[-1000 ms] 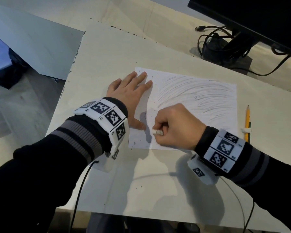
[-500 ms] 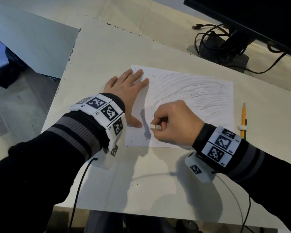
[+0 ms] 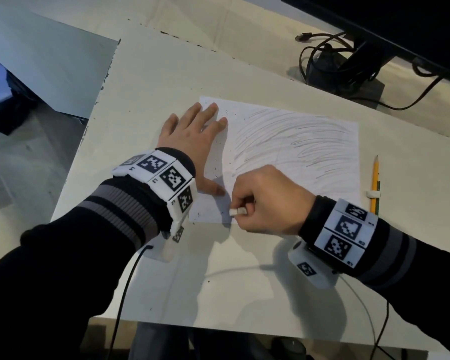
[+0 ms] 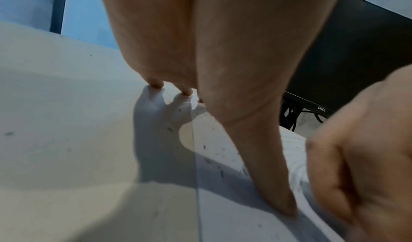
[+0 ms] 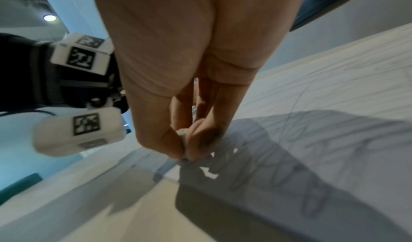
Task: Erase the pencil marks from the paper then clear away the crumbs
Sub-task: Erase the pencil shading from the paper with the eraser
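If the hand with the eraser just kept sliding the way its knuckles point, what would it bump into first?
Probably the left hand: its thumb lies flat on the paper just ahead of the right hand and the eraser. A small gap shows between them, though depth is hard to judge.

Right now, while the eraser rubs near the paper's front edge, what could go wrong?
The right hand pinches a small eraser at the paper edge; a stroke could crease it, since the left hand pins only the left side. Crumbs beside that hand may smear.
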Motion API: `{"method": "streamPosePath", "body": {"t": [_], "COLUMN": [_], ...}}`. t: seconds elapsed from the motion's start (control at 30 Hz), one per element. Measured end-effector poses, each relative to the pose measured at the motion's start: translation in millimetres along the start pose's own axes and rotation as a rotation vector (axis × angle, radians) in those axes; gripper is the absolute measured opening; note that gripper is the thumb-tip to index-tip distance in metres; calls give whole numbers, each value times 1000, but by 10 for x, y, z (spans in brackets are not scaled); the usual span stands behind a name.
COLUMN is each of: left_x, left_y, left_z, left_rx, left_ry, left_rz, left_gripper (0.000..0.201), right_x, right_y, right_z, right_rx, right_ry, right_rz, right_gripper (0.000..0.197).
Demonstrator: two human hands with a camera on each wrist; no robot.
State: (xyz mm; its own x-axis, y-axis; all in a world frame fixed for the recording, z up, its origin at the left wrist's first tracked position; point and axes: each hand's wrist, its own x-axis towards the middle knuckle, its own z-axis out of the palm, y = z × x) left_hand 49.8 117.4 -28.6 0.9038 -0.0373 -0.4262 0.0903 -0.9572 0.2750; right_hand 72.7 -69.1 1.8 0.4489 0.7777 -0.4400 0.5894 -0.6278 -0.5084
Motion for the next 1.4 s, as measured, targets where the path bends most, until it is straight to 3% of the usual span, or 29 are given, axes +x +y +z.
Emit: {"method": "streamPosePath", "body": {"t": [0.13, 0.27, 0.4, 0.57, 0.7, 0.83, 0.97, 1.13, 1.27, 1.4], "left_x": [-6, -1, 8, 9, 11, 11, 20, 17, 17, 20], "left_y": [-4, -10, -18, -23, -24, -23, -23, -24, -32, -26], "left_z": [17, 27, 27, 27, 42, 26, 45, 39, 59, 52], "left_rx": [-1, -17, -5, -11, 1, -5, -1, -8, -15, -13], "left_ry": [3, 18, 5, 10, 18, 5, 14, 9, 21, 21], "left_rz": [1, 6, 1, 6, 6, 9, 7, 12, 11, 14], "left_gripper": [133, 133, 134, 134, 134, 134, 135, 135, 134, 135], "right_x": [76, 16, 82, 1, 69, 16, 100, 38, 101, 13], "right_y": [104, 34, 89, 2, 32, -5, 51, 29, 107, 87], "right_z": [-63, -15, -55, 11, -34, -14, -72, -33, -65, -19], "right_rx": [57, 24, 54, 33, 55, 23, 53, -1, 48, 27], "right_ry": [190, -15, 158, -39, 118, -85, 85, -97, 128, -50], "right_rz": [43, -15, 32, 9, 42, 5, 10, -34, -16, -15], "right_gripper": [10, 7, 8, 7, 10, 7, 8, 9, 8, 9]}}
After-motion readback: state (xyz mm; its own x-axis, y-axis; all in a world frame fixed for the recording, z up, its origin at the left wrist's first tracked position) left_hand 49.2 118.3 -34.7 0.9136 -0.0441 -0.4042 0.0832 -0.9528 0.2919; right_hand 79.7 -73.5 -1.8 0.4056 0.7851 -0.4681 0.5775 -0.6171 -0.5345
